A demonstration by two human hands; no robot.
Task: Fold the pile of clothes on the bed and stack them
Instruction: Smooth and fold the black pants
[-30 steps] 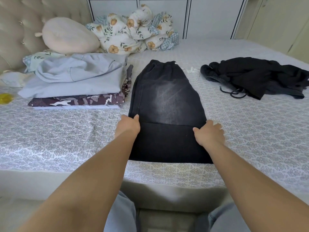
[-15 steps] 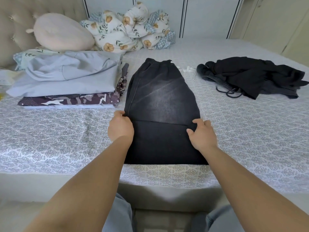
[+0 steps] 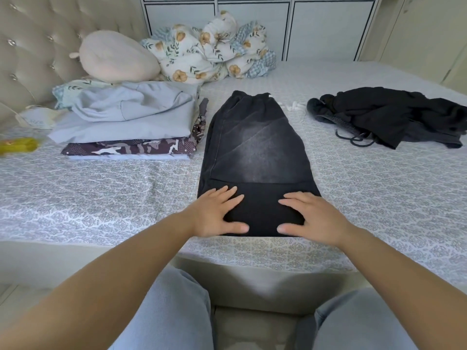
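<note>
Folded stack of clothes (image 3: 131,127) at left on the bed (image 3: 101,198); left hand (image 3: 214,213) and right hand (image 3: 313,218), fingers spread flat, pressing the near end of dark shorts (image 3: 255,152) at centre; black clothes (image 3: 394,117) heaped at right.

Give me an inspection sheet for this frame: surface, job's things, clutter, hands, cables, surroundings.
Surface: bed under a patterned grey sheet.
Job's things: dark jeans laid flat, near end folded up; folded stack to their left; unfolded black garment to their right.
Clutter: yellow object, blurred; round cushion; floral bedding.
Hands: left hand and right hand press flat on the jeans' fold.
Cables: nothing seen.
Surroundings: tufted headboard, panelled wardrobe.
</note>
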